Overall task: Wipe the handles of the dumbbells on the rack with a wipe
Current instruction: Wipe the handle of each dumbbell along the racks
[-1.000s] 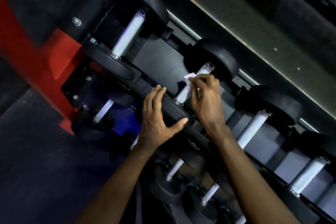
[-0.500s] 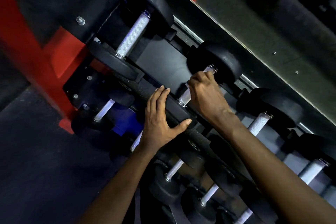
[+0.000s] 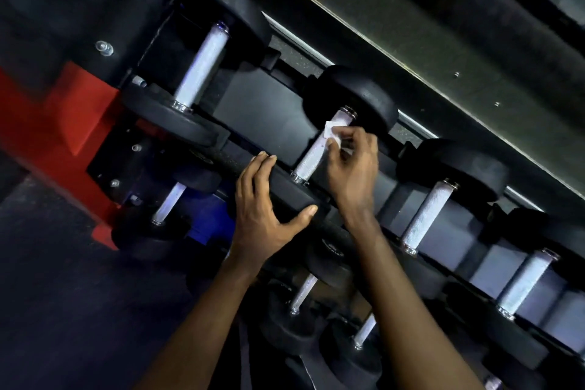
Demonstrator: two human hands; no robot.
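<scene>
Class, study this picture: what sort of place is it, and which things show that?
Probably a gym's free-weights area: black dumbbells with knurled metal handles lie in rows on a tiered rack with a red frame, above dark flooring.

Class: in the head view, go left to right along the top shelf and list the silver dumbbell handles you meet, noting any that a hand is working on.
First handle → second handle, with the wipe held on it by the right hand → third handle → fourth handle.
</scene>
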